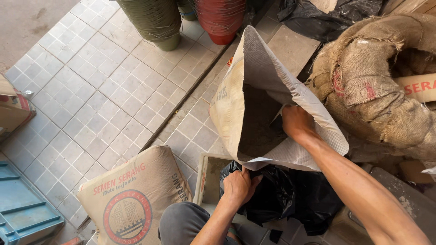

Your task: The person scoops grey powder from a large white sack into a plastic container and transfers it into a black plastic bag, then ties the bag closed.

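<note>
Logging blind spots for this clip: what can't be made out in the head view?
- Right hand: fingers hidden inside the open paper sack.
- Left hand: fingertips buried in the black plastic bag; the bag's contents are unseen.
- Sack's depth: shadowed by its own wall.
- Burlap sack: cut off by the right edge.

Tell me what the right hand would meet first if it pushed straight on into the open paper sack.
Probably the grey powder inside the open paper sack. The right hand is at its mouth, pointing inward; depth to the powder is unclear.
</note>
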